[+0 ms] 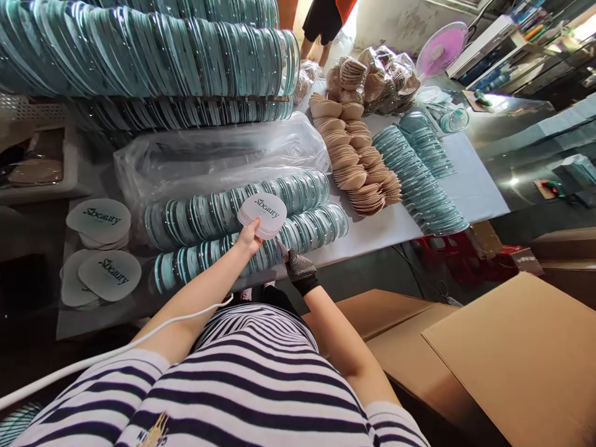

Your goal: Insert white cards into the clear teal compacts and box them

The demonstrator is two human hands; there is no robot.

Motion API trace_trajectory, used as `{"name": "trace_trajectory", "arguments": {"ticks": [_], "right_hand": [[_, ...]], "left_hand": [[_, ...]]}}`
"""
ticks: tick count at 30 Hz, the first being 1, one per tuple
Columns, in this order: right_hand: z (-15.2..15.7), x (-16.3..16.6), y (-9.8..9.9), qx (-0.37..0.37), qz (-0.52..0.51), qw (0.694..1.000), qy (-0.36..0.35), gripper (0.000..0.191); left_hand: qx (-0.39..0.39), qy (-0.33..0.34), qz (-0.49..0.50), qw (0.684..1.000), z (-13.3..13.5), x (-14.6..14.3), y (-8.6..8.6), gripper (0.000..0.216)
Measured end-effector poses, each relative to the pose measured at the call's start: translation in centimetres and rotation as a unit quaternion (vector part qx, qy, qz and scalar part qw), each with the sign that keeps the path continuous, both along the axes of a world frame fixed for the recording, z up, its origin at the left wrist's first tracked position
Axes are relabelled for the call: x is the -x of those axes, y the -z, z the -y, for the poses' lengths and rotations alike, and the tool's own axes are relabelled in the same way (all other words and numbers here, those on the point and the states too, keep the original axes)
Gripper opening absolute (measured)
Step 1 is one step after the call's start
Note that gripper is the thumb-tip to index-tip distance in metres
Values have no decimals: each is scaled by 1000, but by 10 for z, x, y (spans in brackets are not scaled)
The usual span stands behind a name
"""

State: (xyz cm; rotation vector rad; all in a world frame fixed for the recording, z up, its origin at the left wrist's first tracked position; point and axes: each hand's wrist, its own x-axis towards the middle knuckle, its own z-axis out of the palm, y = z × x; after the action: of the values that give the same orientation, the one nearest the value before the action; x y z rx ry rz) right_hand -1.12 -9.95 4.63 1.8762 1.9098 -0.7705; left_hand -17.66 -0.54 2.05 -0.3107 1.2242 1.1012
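Observation:
My left hand (251, 239) is closed on a small stack of white rounded cards (264, 214) with dark "sbeauty" print, thumb on top. The stack is held over two rows of clear, teal-tinted round plastic cases standing on edge, a farther row (205, 214) and a nearer row (186, 267). At the front of the nearer row is my right hand (302, 268), in a black mesh glove. Its fingers are curled in, with a small pale piece or fingertip at their end that I cannot make out. More printed cards (109, 276) lie in piles at the table's left end.
Long stacks of teal cases (139, 56) rise behind a clear plastic bag (223, 149). Tan rounded pieces (349, 155) and more cases (423, 180) cover the right side. Cardboard boxes (521, 354) stand below right. A white cable (139, 338) crosses my left arm. A person (326, 25) stands beyond.

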Motion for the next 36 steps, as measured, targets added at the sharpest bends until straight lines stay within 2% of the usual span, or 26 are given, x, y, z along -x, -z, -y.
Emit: {"name": "trace_trajectory", "arguments": {"ticks": [5,7,13,15,17,19,20,22,24,27,29,33,36], "right_hand": [[-9,-5,-12,31,-5,999,26,33],[-11,-2,-11,34,-12,999,33,30],[-23,22,20,19,-31,998,42,29],[-21,21,29,44,-77,994,70,26],[-17,14,33,116,-173,970,123,25],[-12,5,34,195,-283,924,169,31],[-12,2,33,218,-321,902,188,34],[-16,-4,31,218,-345,887,219,36],[-31,-7,28,149,-331,895,258,38],[-62,-9,19,-84,-295,910,279,46],[-77,-6,10,-197,-283,906,246,53],[-77,16,-4,-264,-284,913,126,51],[-66,40,-4,-234,-292,917,137,42]], "left_hand": [[5,-4,6,1000,1,0,-4,37],[2,0,10,1000,1,0,-4,37],[-3,9,12,1000,2,1,-5,34],[-5,8,7,1000,3,1,-5,34],[-7,7,1,1000,3,0,-4,33],[-14,5,-7,1000,4,-1,-2,32],[-18,4,-11,1000,4,-2,-1,32],[-27,4,-16,1000,5,-4,2,32],[-35,8,-16,999,6,-6,3,34],[-62,25,-12,998,10,-7,0,37],[-82,40,-10,996,15,-5,-3,38],[-99,48,-40,993,27,3,-4,36],[-106,61,-58,991,34,8,-1,35]]}}
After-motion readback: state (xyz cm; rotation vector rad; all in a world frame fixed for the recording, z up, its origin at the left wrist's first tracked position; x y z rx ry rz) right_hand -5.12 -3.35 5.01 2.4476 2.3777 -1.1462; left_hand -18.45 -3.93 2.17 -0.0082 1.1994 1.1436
